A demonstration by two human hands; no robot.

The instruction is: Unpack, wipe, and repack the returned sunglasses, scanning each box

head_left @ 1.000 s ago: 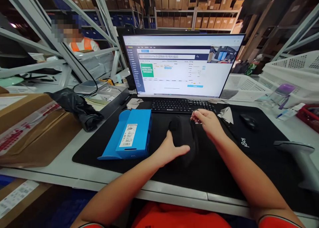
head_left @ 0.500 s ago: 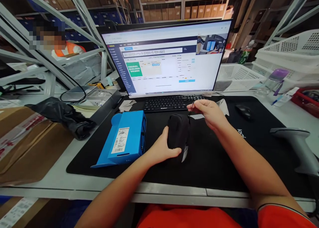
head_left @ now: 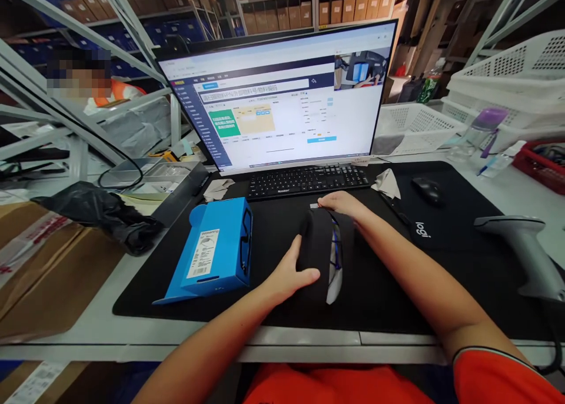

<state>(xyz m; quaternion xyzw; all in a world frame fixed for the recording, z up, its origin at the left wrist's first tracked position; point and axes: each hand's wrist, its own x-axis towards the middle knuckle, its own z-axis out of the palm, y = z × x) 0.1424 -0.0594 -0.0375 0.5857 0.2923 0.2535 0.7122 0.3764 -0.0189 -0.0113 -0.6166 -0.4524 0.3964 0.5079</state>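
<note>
A black soft case (head_left: pixel 318 245) lies on the black desk mat (head_left: pixel 441 257) in front of me, its lid partly opened so a pale lining and blue trim show along its right edge. My left hand (head_left: pixel 289 271) grips the case's near left side, thumb on top. My right hand (head_left: pixel 342 205) is closed on the case's far end, pinching at its edge. A blue carton (head_left: pixel 216 248) with a white barcode label lies just left of the case, its open end facing it.
A keyboard (head_left: pixel 306 179) and wide monitor (head_left: pixel 278 98) stand behind. A black mouse (head_left: pixel 426 189) and grey handheld scanner (head_left: pixel 523 245) sit right. Brown cartons (head_left: pixel 39 263) and a crumpled black bag (head_left: pixel 99 213) lie left. White baskets (head_left: pixel 498 98) are stacked right. Another person (head_left: pixel 106 89) sits beyond the racking.
My left hand closed round the case and tilted it up. My right hand came down from a raised pinch to the case's far end, and the case has opened along its right side.
</note>
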